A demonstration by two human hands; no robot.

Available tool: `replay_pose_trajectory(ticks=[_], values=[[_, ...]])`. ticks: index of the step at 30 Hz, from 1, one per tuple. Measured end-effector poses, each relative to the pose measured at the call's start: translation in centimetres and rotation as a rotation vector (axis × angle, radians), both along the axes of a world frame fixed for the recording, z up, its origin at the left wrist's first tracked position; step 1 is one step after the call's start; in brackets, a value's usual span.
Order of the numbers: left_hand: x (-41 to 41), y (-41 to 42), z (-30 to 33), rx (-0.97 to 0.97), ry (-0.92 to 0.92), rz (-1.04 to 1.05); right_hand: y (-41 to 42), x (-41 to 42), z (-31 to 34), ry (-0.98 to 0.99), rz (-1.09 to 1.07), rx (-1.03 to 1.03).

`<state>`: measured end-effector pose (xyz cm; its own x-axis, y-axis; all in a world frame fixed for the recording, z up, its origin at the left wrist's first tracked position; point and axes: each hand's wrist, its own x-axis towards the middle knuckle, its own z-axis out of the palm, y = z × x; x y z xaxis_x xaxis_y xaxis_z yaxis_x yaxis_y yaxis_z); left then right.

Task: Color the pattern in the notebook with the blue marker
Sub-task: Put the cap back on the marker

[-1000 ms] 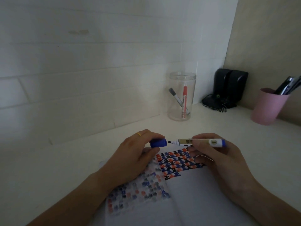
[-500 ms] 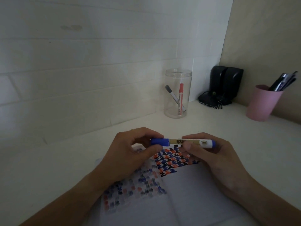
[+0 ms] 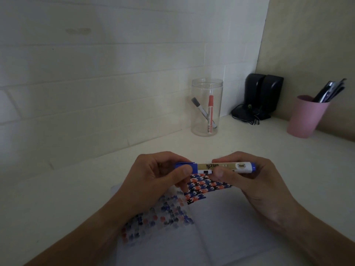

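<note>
The blue marker (image 3: 228, 167) lies level between both hands, just above the open notebook (image 3: 217, 223). My left hand (image 3: 157, 179) pinches its blue cap (image 3: 186, 167), which sits on the marker's left end. My right hand (image 3: 247, 179) grips the white and gold barrel. On the notebook's right page, a blue, orange and black pattern (image 3: 203, 187) shows under the marker. A fainter version of the pattern (image 3: 163, 217) covers the left page, partly hidden by my left wrist.
A clear jar (image 3: 206, 107) with a red marker and a grey-capped marker stands at the back by the white brick wall. Two black speakers (image 3: 263, 96) fill the corner. A pink cup (image 3: 307, 117) of pens stands at the right on the white desk.
One second ago the cap was off and the marker's tip was bare. My left hand has since pushed the cap onto the tip, and both hands have come closer together.
</note>
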<state>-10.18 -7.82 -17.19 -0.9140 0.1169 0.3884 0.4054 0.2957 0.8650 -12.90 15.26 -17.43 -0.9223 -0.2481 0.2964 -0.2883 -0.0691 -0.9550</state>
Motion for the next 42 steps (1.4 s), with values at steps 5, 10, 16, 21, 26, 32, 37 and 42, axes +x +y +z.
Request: replay_pose_trajectory(ticks=[5, 10, 16, 21, 26, 32, 37, 42], values=[[0.1, 0.0, 0.1, -0.032, 0.056, 0.018, 0.0, 0.2, 0.2, 0.003, 0.03, 0.053], [-0.3, 0.2, -0.1, 0.074, 0.107, -0.012, -0.5, 0.5, 0.5, -0.025, 0.12, 0.169], [-0.9, -0.5, -0.9, -0.338, 0.258, 0.194, -0.4, 0.0, 0.0, -0.189, 0.095, 0.065], [-2.0, -2.0, -2.0, -0.798, 0.282, 0.171, -0.7, -0.2, -0.3, -0.222, 0.091, 0.143], [-2.2, -2.9, -1.6, -0.828, 0.332, 0.194, -0.9, -0.3, 0.0, -0.253, 0.039, 0.095], [-2.0, -3.0, -1.4, -0.863, 0.401, 0.275, -2.7, -3.5, 3.8, -0.059, -0.274, 0.106], [-2.1, -3.1, -1.2, -0.853, 0.427, 0.365, -4.3, -9.2, 11.0, 0.435, -0.615, 0.078], [-2.2, -3.1, -1.4, -0.861, 0.443, 0.388, -5.9, -14.7, 14.1, 0.669, -0.753, 0.25]])
